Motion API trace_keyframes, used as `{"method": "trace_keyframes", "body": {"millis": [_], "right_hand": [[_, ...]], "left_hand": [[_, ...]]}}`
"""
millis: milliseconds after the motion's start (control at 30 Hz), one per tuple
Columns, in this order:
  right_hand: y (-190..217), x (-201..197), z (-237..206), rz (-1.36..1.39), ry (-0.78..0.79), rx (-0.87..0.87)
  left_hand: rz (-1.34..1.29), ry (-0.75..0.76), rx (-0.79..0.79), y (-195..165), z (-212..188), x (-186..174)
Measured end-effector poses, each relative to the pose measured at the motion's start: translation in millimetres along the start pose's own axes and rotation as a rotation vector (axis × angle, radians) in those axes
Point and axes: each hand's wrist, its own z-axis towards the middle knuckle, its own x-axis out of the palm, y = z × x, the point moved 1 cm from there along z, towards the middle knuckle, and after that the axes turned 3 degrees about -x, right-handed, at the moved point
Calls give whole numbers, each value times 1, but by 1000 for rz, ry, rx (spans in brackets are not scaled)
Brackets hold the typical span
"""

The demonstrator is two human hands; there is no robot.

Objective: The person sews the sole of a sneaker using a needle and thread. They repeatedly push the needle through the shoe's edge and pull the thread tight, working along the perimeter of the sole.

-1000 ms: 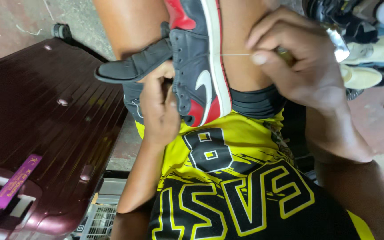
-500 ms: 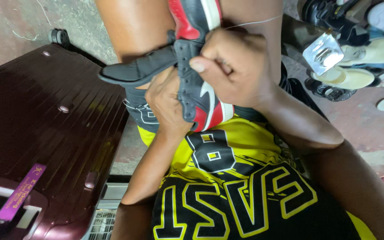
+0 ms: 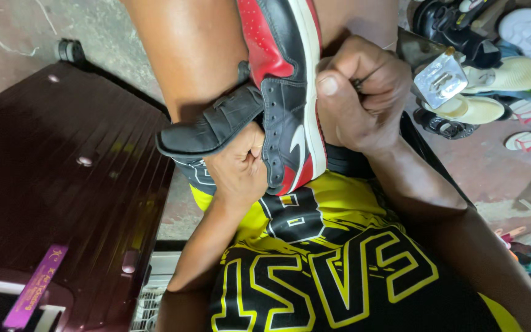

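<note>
A black, red and white high-top sneaker [image 3: 290, 92] rests between my bare knees, sole edge turned to the right. My left hand [image 3: 238, 166] grips it from below at the heel and ankle strap. My right hand [image 3: 357, 101] is closed into a fist and presses against the white sole edge; a small dark tool shows between its fingers, too hidden to identify. A thin thread runs up from that fist toward the top right. My yellow and black jersey [image 3: 327, 258] fills the lower middle.
A dark maroon suitcase [image 3: 62, 184] lies to the left, with a purple tag near its lower corner. Several sandals and shoes [image 3: 493, 74] and a shiny metal piece [image 3: 440, 80] lie on the concrete floor at the upper right.
My right hand, first stretched out to the right pulling the thread taut, has come back against the sneaker's sole edge. The left hand keeps its grip.
</note>
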Motion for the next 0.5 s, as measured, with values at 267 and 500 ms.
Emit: {"method": "trace_keyframes", "body": {"millis": [267, 500], "right_hand": [[-2, -18, -12, -67, 40, -52], [3, -78, -23, -1027, -317, -377]], "left_hand": [[-12, 131, -261, -9, -3, -10], [-216, 445, -108, -29, 11, -21]]}}
